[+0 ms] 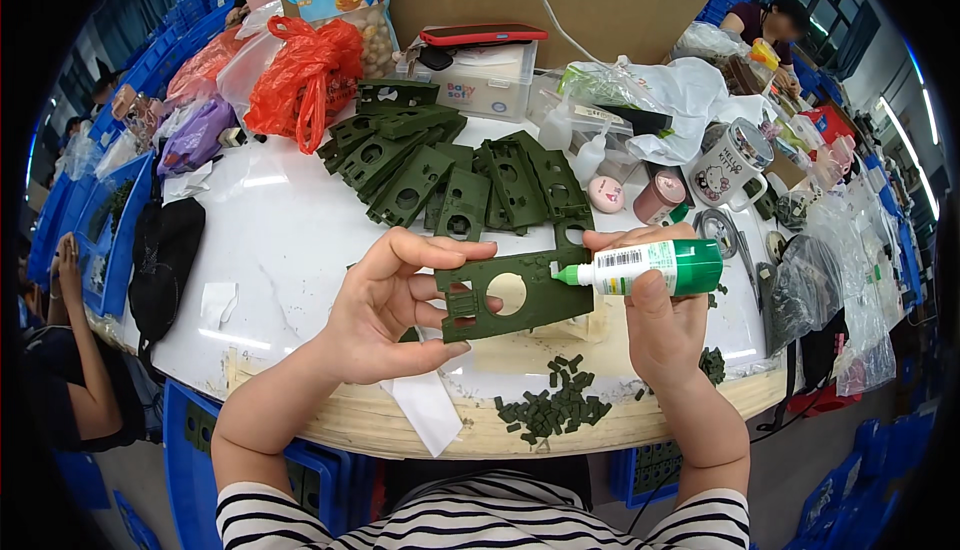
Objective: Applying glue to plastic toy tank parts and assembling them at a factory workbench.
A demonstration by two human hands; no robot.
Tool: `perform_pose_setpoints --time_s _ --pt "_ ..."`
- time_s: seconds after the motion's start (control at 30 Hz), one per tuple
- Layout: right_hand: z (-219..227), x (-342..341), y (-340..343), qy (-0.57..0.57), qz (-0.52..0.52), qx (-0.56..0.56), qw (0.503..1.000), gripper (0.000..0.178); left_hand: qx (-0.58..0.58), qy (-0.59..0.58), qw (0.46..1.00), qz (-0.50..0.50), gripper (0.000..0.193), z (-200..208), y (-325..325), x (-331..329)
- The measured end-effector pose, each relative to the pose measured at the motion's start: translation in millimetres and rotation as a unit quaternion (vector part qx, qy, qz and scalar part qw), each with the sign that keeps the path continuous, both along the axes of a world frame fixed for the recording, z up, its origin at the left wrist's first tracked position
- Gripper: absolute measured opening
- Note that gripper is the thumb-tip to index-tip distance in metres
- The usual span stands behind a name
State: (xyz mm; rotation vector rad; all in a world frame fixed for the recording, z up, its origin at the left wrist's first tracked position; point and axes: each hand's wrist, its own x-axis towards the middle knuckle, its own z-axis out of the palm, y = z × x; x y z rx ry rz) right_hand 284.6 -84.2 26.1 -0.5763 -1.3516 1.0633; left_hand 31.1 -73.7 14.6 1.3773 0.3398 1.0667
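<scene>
Between the fingers and thumb of my left hand point(385, 300) is a dark green plastic hull plate point(470, 285), flat, with a large round hole and smaller slots. My right hand point(665, 335) grips a white and green glue bottle point(650, 268) lying sideways. Its green nozzle tip meets the plate's upper right area; whether glue is coming out I cannot tell. Below the plate, near the table's front edge, lies a pile of small dark green plastic pieces point(553, 402). Beyond my hands, several similar green plates point(405, 185) are heaped.
Behind the heap stand a clear plastic box point(490, 90) with a red-cased phone point(485, 35), and a red plastic bag point(310, 70). A mug point(730, 165) and scissors point(735, 240) are at the right. Blue bins point(190, 440) sit below the table edge. Other people work nearby.
</scene>
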Motion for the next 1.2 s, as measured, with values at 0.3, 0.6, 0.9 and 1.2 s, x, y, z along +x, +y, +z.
perform_pose_setpoints --time_s 0.3,0.6,0.9,1.2 --pt "0.0 0.3 -0.8 -0.012 -0.007 -0.003 1.0 0.029 0.0 0.006 1.0 0.0 0.059 -0.1 -0.4 -0.3" --pt "3.8 -3.2 -1.9 0.029 -0.011 -0.053 0.998 0.034 -0.003 0.011 1.0 -0.003 0.06 -0.8 0.9 -0.4" --pt "-0.9 -1.3 -3.8 0.096 0.029 -0.074 0.992 0.036 -0.185 -0.012 0.98 -0.075 0.082 5.6 2.8 0.6" --pt "-7.4 -21.1 -14.5 0.009 0.075 0.005 0.997 0.042 -0.229 -0.029 0.939 -0.255 0.058 -11.1 -12.9 12.8"
